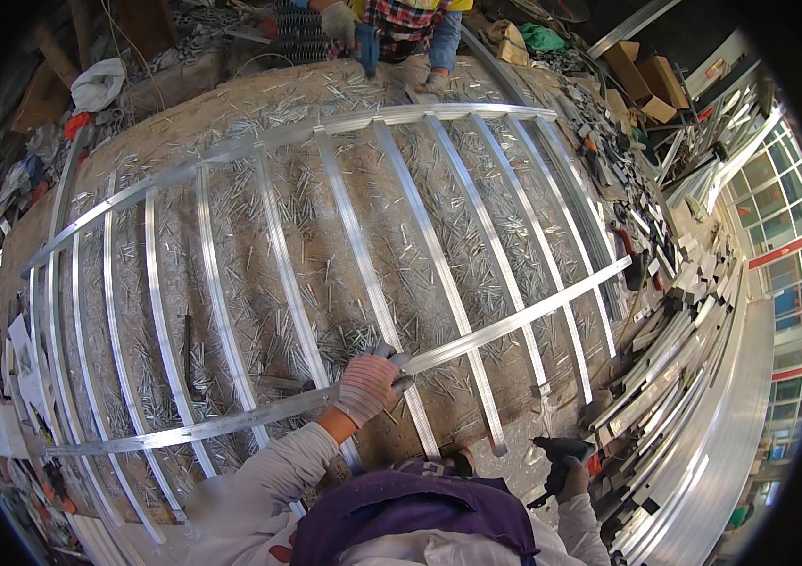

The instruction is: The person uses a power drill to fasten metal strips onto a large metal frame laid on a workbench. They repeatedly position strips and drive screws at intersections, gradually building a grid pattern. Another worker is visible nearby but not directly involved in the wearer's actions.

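A metal frame of slatted bars lies over the worktable. My left hand (371, 385), in a striped work glove, grips the near crossbar (514, 322) where it meets one of the long slats (351, 219). Down at the right, beside my body, my right hand (573, 481) holds a dark power tool (562, 453), probably a cordless drill, clear of the frame. The far crossbar (252, 145) runs along the upper ends of the slats.
Metal offcuts (302, 283) or fasteners litter the worktable (443, 403). Across it a co-worker's gloved hand (338, 22) holds a blue power tool (367, 49); the other glove (435, 83) rests near the far edge. Long metal profiles (719, 410) are piled at the right, cardboard boxes (645, 81) behind.
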`<state>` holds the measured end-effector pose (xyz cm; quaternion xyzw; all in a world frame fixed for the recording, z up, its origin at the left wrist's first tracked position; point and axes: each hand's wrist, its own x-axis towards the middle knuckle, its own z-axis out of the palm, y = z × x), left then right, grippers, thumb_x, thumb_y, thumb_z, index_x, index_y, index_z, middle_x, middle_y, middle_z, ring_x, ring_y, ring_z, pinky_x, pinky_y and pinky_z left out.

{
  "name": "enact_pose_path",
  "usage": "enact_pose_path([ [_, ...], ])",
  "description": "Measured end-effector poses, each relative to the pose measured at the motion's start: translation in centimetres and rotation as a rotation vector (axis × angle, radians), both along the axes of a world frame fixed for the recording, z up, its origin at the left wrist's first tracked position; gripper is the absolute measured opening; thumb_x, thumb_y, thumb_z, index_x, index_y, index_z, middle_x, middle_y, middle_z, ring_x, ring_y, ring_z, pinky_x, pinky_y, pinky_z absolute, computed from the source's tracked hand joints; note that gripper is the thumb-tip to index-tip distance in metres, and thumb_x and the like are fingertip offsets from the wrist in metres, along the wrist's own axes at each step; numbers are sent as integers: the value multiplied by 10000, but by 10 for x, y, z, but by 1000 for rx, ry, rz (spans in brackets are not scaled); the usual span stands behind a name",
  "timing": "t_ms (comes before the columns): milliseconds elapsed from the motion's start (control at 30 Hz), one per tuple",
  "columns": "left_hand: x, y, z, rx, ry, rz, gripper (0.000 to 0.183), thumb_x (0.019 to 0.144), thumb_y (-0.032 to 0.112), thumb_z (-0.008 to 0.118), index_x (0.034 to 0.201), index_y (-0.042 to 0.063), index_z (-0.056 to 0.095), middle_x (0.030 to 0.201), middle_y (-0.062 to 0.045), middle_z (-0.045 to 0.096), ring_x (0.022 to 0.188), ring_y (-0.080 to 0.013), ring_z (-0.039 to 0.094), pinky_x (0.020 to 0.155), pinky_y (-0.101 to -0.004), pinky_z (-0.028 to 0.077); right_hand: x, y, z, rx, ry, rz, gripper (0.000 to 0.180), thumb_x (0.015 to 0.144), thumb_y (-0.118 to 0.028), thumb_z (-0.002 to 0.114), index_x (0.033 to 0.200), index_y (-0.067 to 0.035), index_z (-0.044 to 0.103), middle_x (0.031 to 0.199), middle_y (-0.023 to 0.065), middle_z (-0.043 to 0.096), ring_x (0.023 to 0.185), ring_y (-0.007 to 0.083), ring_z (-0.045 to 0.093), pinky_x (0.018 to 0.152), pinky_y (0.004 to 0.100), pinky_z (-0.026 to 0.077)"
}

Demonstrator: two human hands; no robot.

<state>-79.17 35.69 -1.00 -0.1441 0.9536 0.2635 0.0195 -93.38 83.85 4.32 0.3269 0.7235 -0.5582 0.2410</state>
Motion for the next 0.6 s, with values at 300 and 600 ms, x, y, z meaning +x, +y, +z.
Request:
enact_pose_path([
  [300,2,-1,-3,9,88,8,550,887,474,682,1372,230,600,1014,-118,619,773,-313,659,698,-437,535,0,2,-8,62,64,-15,133,832,-209,604,839,-82,643,609,40,553,446,220,519,397,363,410],
  [600,1,0,5,-62,6,-12,549,919,509,631,1399,251,575,958,-127,599,725,-313,648,653,-443,514,1,3,-12,61,76,-36,155,826,-202,613,863,-58,658,616,54,565,455,229,533,404,368,421],
])
